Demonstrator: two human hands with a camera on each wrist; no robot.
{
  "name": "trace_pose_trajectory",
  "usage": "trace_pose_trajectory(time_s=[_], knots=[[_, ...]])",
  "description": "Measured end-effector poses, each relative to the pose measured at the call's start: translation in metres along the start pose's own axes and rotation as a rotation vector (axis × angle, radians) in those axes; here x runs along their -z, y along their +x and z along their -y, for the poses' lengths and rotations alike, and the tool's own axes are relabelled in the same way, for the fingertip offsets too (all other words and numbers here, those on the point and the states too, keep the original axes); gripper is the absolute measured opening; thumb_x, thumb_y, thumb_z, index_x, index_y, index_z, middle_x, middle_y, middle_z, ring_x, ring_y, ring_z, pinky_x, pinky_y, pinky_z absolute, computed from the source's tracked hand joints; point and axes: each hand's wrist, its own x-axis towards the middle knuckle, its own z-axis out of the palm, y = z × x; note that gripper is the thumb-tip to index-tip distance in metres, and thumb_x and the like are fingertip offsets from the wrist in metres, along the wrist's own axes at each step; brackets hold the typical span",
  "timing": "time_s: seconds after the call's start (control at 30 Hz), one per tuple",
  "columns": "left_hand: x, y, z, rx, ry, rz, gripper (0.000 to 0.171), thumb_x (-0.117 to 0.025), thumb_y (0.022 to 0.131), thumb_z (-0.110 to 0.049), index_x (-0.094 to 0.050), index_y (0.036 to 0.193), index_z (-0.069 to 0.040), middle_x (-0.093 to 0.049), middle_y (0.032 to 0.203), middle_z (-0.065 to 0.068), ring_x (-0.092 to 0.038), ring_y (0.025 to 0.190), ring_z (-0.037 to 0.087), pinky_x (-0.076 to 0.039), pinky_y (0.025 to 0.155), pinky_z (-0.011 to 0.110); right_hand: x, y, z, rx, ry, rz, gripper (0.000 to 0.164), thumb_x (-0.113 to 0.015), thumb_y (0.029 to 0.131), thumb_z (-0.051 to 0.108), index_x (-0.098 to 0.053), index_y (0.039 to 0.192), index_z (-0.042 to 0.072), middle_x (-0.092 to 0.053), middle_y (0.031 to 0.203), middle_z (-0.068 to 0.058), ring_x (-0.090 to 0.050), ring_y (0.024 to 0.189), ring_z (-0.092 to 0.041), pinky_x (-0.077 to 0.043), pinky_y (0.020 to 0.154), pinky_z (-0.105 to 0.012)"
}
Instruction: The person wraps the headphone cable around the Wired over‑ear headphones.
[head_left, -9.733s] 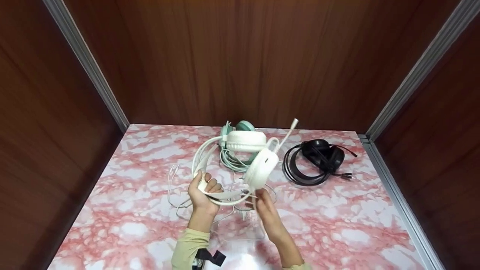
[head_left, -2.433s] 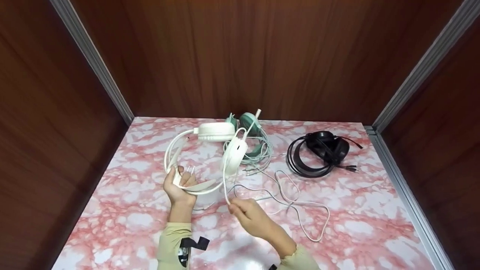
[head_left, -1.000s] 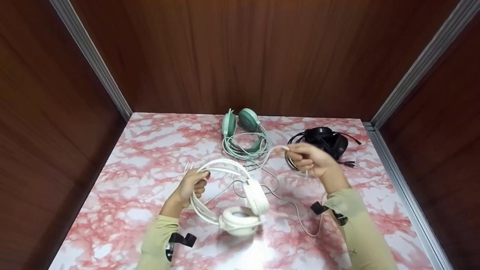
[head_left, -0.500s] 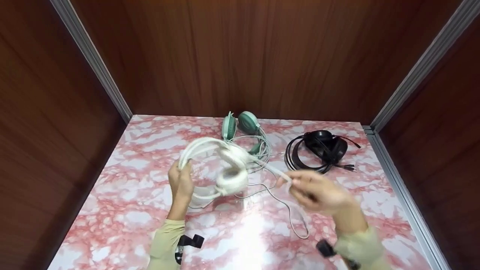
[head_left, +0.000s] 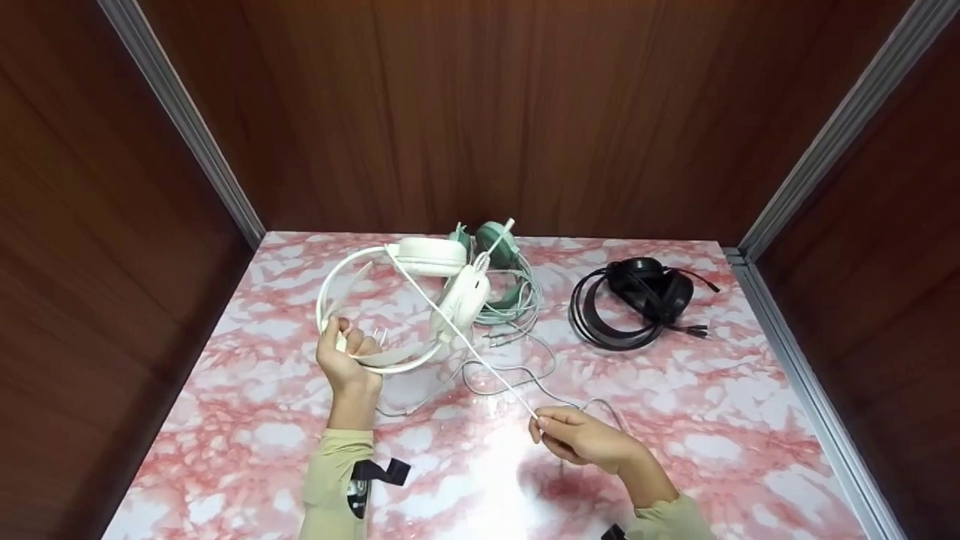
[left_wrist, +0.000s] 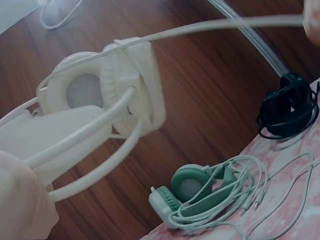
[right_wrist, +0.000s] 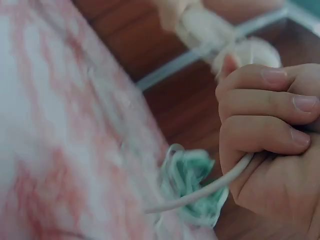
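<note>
1. Since the frame of half a second ago, the white headset [head_left: 459,300] has turned: its ear cups now point away from me, toward the wooden wall [head_left: 480,112]. My right hand [head_left: 589,439] has moved lower and a little to the left, and my left hand [head_left: 349,364] has shifted slightly to the left.

2. With my left hand I am grasping the headband [head_left: 405,366] at its curved middle. The white headset is raised above the worktop [head_left: 262,427], and in the head view it partly covers the green headset [head_left: 504,244].

3. The fingers [right_wrist: 265,105] of my right hand are curled and grasping the white cable [head_left: 510,390]. From there, the cable goes in an almost straight line to the end of the farther ear cup, crossing in front of the nearer one.

4. The microphone [head_left: 501,234] of the white headset points up and away from me.

5. Under my hands, a thin cord [head_left: 484,394] lies in loose loops on the worktop; I cannot tell to which headset it belongs.

6. The green headset lies near the wall with its cord coiled around it. The black headset [head_left: 649,289] lies to the right, well apart from my hands.
</note>
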Motion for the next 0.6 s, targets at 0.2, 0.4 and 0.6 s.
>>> trace_pose_trajectory(time_s=[0.2, 0.4, 0.6], knots=[[0.004, -0.001, -0.004, 0.09, -0.092, 0.067, 0.032, -0.037, 0.103, -0.024, -0.043, 0.077, -0.006, -0.029, 0.046, -0.002, -0.025, 0.036, 0.007, -0.021, 0.034, 0.021, 0.015, 0.003, -0.017, -0.034, -0.001, -0.014, 0.045, -0.036, 0.107, 0.027, -0.044, 0.094, -0.015, -0.033, 0.059, 0.002, -0.025, 0.042, -0.003, -0.018, 0.036, -0.019], [0.01, -0.004, -0.005, 0.201, -0.135, 0.2, 0.036, -0.035, 0.103, -0.028, -0.045, 0.077, -0.006, -0.027, 0.048, -0.003, -0.024, 0.04, 0.007, -0.022, 0.037, 0.019, 0.022, 0.005, -0.028, -0.001, -0.031, -0.03, 0.045, -0.038, 0.106, 0.024, -0.043, 0.092, -0.018, -0.034, 0.06, 0.002, -0.027, 0.045, -0.004, -0.021, 0.04, -0.017], [0.008, 0.002, -0.008, 0.326, -0.157, 0.383, 0.035, -0.034, 0.102, -0.029, -0.048, 0.08, -0.006, -0.02, 0.055, -0.005, -0.024, 0.042, 0.006, -0.028, 0.039, 0.017, 0.038, 0.013, -0.032, 0.027, -0.088, -0.045, 0.043, -0.043, 0.105, 0.023, -0.045, 0.09, -0.017, -0.036, 0.061, 0.003, -0.029, 0.049, -0.007, -0.017, 0.043, -0.032]])
